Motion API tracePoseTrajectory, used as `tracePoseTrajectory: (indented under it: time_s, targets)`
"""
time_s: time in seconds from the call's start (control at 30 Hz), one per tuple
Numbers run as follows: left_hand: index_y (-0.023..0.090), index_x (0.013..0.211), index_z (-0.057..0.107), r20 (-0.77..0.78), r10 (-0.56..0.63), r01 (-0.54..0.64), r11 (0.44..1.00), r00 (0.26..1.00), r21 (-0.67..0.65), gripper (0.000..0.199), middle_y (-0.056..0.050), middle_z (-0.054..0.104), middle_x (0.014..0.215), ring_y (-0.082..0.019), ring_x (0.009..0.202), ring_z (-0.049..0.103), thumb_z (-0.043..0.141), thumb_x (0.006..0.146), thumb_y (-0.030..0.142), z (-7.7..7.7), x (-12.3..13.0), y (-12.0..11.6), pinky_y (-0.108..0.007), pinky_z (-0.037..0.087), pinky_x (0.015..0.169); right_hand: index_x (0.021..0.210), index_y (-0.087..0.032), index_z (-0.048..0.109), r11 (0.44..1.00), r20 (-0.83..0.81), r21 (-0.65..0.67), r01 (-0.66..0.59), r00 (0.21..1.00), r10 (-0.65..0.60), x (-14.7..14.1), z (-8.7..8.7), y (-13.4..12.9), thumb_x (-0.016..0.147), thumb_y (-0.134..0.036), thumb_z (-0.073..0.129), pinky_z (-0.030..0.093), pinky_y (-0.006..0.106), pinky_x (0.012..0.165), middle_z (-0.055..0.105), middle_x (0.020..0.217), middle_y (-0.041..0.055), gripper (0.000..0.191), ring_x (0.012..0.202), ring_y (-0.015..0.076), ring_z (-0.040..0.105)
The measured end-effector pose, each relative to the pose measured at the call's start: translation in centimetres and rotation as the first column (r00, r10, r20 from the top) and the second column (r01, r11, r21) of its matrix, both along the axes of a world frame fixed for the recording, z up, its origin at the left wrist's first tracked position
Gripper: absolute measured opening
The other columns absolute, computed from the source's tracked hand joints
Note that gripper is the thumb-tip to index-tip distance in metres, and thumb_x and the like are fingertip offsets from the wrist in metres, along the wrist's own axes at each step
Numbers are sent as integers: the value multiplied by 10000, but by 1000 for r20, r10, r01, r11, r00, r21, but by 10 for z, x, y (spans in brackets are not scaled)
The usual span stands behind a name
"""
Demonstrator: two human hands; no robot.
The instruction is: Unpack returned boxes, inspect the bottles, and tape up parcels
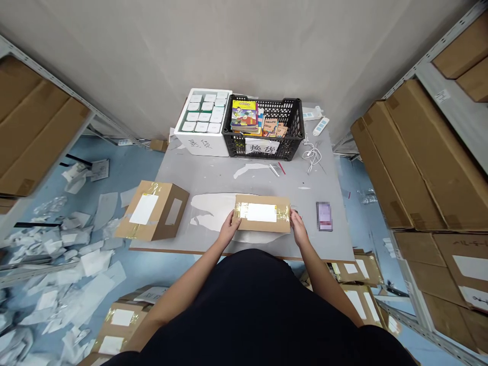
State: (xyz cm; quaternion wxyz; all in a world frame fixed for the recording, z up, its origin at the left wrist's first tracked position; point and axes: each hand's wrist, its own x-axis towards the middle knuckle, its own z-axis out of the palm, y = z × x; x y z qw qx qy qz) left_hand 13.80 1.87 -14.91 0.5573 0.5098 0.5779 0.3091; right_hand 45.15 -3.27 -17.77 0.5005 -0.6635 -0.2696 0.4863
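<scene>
Between my two hands is a brown cardboard box (281, 200), taped at both ends, with a white label (261, 212) on its top face. My left hand (229, 228) grips the box's left end, thumb on top. At the right end, my right hand (298, 227) closes on the side, its fingers partly hidden behind the box. Whether the box rests on the table or is slightly raised, I cannot tell. To the left stands a larger taped cardboard box (162, 195), also labelled. A phone (324, 216) lies right of my right hand.
At the table's (213, 175) back stand a white foam box (208, 145) of small white cartons and a black crate (293, 137) with books. A power strip (321, 126) and white cable (313, 154) lie right. Shelves of cartons (438, 168) flank both sides; paper scraps (95, 262) litter the floor.
</scene>
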Motion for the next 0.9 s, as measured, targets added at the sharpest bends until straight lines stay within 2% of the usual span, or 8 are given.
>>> tracePoseTrajectory:
  time_s: [0.1,0.17,0.3,0.43,0.57,0.7,0.8,0.9]
  targets:
    - [211,1466,357,-265,21,34,979,964,201,694,-144,365,1527,-310,1412,342,572,874,502,2,-1,-7,-488,290,1155,1279,-181,577,994,323,-84,67,946,-36,21,-15,-20,847,-563,471,382,437,1066,594,1321,138,586,1264,262,510]
    - [229,1440,403,-421,-14,177,920,907,350,619,-137,339,1540,-324,1442,272,572,885,445,7,-3,-12,-522,244,1170,1281,-146,568,981,511,-171,96,860,5,34,-25,-35,827,-508,502,354,464,1075,588,1300,174,584,1263,295,496]
    - [253,1355,515,-618,-204,543,721,759,429,425,-131,441,1467,-336,1424,292,492,934,307,18,0,-22,-567,237,1158,1250,-160,579,959,576,-269,91,813,84,47,-37,-54,745,-371,621,319,490,1080,602,1224,167,549,1242,319,497]
    - [219,1367,500,-742,-280,722,582,609,373,436,-153,485,1408,-336,1367,367,450,934,223,23,12,-34,-560,312,1116,1179,-185,600,930,562,-341,134,822,88,51,-42,-50,689,-304,661,359,469,1044,582,1221,166,507,1234,316,501]
    - [209,1412,443,-794,-250,748,568,554,343,510,-160,460,1415,-341,1359,359,458,904,171,28,22,-39,-563,316,1109,1046,-183,618,918,470,-374,132,880,65,58,-45,-42,640,-333,676,478,451,898,660,1016,128,437,1030,308,629]
    - [214,1431,418,-787,-234,722,599,570,345,556,-159,448,1419,-344,1368,340,475,881,159,31,28,-42,-564,291,1124,1055,-186,566,934,331,-348,80,943,43,58,-39,-47,665,-445,657,546,397,627,668,758,38,477,664,248,669]
    - [210,1435,412,-781,-216,701,618,587,356,574,-165,424,1439,-354,1383,315,491,869,160,28,31,-45,-578,266,1133,1199,-187,486,959,265,-282,40,963,38,54,-20,-54,723,-547,602,534,346,518,675,783,25,608,541,193,627]
    - [207,1439,403,-779,-203,688,631,593,359,588,-167,397,1464,-356,1403,283,497,860,153,25,33,-48,-584,243,1141,1345,-219,428,982,254,-183,-54,962,100,50,15,-51,750,-555,614,518,322,484,681,841,27,707,516,169,596]
